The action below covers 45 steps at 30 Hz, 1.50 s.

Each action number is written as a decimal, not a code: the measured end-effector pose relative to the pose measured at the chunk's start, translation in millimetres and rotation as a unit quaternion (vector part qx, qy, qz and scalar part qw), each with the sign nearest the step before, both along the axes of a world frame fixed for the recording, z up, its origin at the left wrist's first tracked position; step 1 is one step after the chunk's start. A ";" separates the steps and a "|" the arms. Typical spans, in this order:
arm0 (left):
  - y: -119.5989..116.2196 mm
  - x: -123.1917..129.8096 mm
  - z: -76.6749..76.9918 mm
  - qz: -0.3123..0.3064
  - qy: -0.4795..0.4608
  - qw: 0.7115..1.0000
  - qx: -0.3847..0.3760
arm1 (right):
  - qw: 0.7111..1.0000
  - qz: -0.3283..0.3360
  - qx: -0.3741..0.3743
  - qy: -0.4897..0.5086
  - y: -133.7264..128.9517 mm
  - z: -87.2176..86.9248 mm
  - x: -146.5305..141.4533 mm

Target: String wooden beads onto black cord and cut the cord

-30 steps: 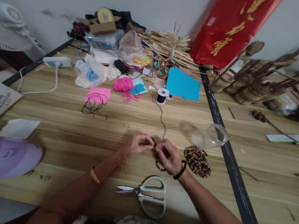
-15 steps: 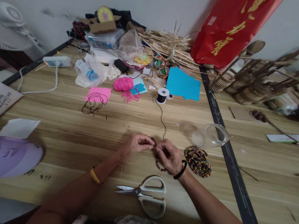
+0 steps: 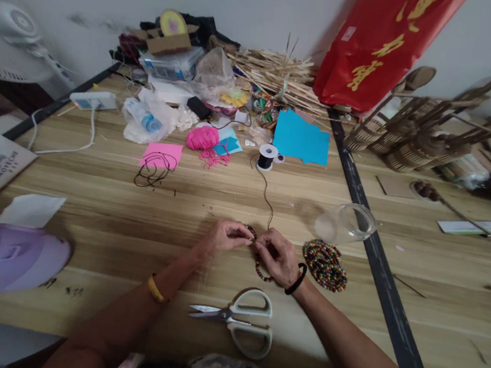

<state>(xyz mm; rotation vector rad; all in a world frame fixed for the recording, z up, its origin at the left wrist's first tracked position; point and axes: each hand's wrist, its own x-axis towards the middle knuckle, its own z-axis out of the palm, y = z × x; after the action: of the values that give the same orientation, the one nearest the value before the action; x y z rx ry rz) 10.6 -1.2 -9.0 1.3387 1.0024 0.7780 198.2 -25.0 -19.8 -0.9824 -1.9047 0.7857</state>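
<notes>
My left hand (image 3: 228, 235) pinches the bead string (image 3: 263, 274) near its upper end, thumb and forefinger together. Close against it, my right hand (image 3: 279, 257) is also closed at the same spot, with part of the beads curving out below its fingers. A black cord runs from the spool (image 3: 266, 157) down to my right hand. Just below the hands lie the scissors (image 3: 231, 318), blades slightly apart and pointing left. A coiled heap of multicoloured beads (image 3: 324, 265) rests to the right of my right hand.
A clear jar (image 3: 345, 223) lies behind the bead heap. Pink yarn (image 3: 202, 138), blue paper (image 3: 301, 137) and a pink sheet (image 3: 162, 154) with black cord are farther back. A purple device (image 3: 34, 259) stands at left; woven baskets (image 3: 405, 141) stand at back right.
</notes>
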 end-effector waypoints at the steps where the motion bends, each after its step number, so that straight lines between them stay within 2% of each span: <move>1: 0.1 0.1 -0.6 0.000 -0.001 1.000 -0.002 | 1.000 0.000 0.001 0.001 0.0 0.5 -0.3; 12: 1.6 -0.6 -4.0 -0.010 0.000 1.000 0.004 | 1.000 -0.008 0.001 -0.002 0.2 -0.7 0.4; 24: 1.3 -0.8 -6.7 -0.019 0.031 0.998 0.058 | 1.000 -0.016 -0.001 -0.012 0.2 -1.0 -0.4; 36: 0.4 -1.2 -2.1 -0.015 0.036 0.997 0.063 | 1.000 -0.013 -0.003 -0.009 -0.1 -0.8 -0.2; 45: 1.8 -2.3 -4.0 -0.021 0.046 0.995 0.082 | 1.000 -0.016 -0.001 -0.010 0.3 -1.4 -0.1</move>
<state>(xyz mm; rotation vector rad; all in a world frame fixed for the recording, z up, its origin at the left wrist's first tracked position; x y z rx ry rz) 8.3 0.6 -13.0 1.5431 0.9962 0.7857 198.1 -24.7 -21.1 -1.0219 -1.9015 0.7621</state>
